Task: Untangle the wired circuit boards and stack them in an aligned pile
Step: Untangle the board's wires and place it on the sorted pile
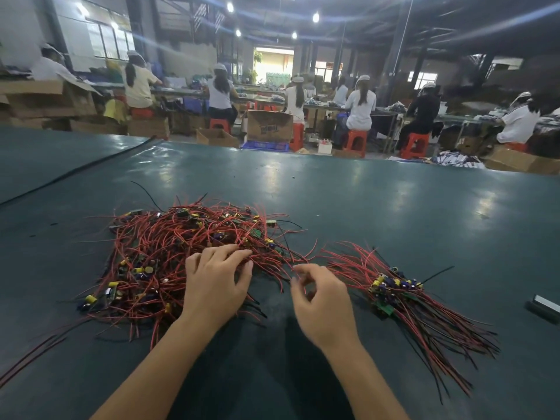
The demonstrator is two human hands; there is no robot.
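Dark green bench (363, 201), shiny, fills the lower view. Near left corner: a few loose wires (30, 356), red and black, lying flat, apart from the rest. Far left: black strip (91, 168) running diagonally across the bench top. Left of centre: big heap (151, 253) of wired circuit boards. Its red leads are knotted over each other with some black ones, and small boards with yellow and dark blue parts show through, mostly at its near left side. Left hand (215, 283) lies palm down on the heap's near right part, fingers stretched out, tips pressing into the leads, not closed round anything. Right hand (321, 301) is just beside it at the heap's right fringe, fingers curled, thumb and forefinger pinching a red wire (291, 269) that trails from the heap; slightly blurred. Right of that: smaller pile (394, 289) of boards stacked together, leads fanned out toward the near right — apart from the heap. At the right edge: dark bar (544, 309) with a pale top face, partly cut off. Beyond the far edge: workers (360, 101) seated with backs turned on red stools (356, 140), cardboard box (269, 125) on the floor.
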